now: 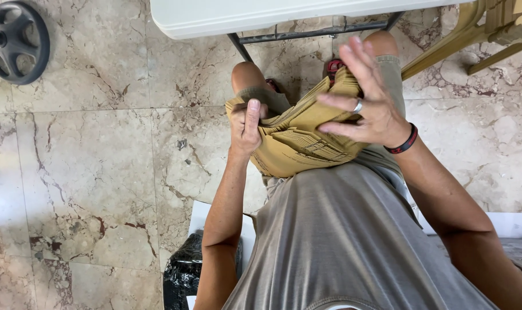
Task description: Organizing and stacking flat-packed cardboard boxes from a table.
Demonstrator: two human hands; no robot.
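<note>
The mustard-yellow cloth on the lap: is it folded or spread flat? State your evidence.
Folded. The mustard-yellow cloth lies in stacked layers; the left hand pinches its edge and the right hand presses on top.

Mustard-yellow cloth (298, 135) with dark print, veined beige marble floor (89, 166)

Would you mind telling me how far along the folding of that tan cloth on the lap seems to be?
Done: the tan cloth already lies bunched in layers on the lap. In hand: the left hand pinches its left edge, grip closed, while the right hand presses flat on top, fingers spread. Left: the folds look uneven, so smoothing probably remains.
</note>
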